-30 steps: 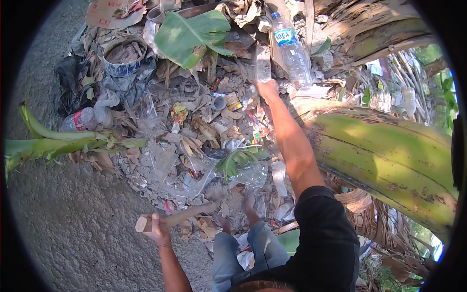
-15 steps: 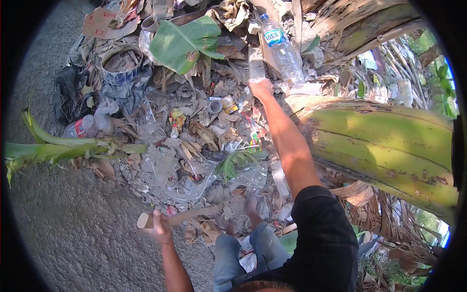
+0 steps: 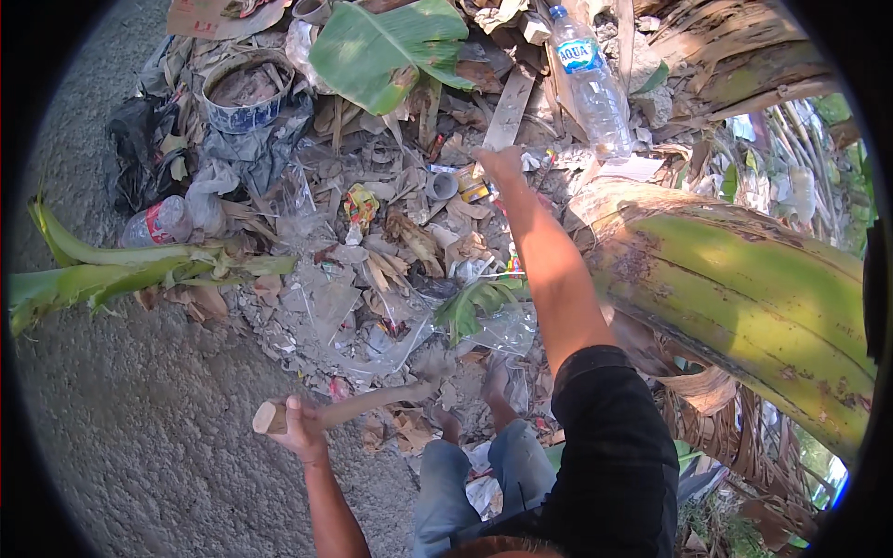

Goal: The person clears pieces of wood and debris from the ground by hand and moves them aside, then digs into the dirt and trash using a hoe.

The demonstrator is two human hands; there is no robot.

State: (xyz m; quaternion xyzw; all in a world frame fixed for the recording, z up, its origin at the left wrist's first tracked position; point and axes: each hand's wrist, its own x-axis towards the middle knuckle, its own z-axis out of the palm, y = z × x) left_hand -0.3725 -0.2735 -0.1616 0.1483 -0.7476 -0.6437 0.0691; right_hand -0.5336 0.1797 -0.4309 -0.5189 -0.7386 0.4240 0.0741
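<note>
My left hand (image 3: 299,431) is wrapped round a thick, pale wooden handle (image 3: 372,403), near its blunt cut end. The handle slants away to the right, and its other end blends into the dusty ground by my feet. Stretched far forward, my right hand (image 3: 502,166) is closed on the near end of a flat, pale strip (image 3: 511,107), like a slat; its material is unclear. Right of the strip lies a clear plastic bottle (image 3: 595,102) with a blue cap. A small grey cup (image 3: 441,184) and a yellow container (image 3: 473,183) lie left of that hand.
A thick green banana trunk (image 3: 735,279) lies on the right. Rubbish and dry leaves spread ahead, with a green leaf (image 3: 386,56) on top and a round tub (image 3: 244,107) farther left. A cut green stalk (image 3: 158,265) reaches over the rough grey ground (image 3: 186,409).
The view has shifted, so most rubbish sits farther right and higher. My right hand has moved left relative to the bottle, and the strip now tilts. My left hand keeps its hold.
</note>
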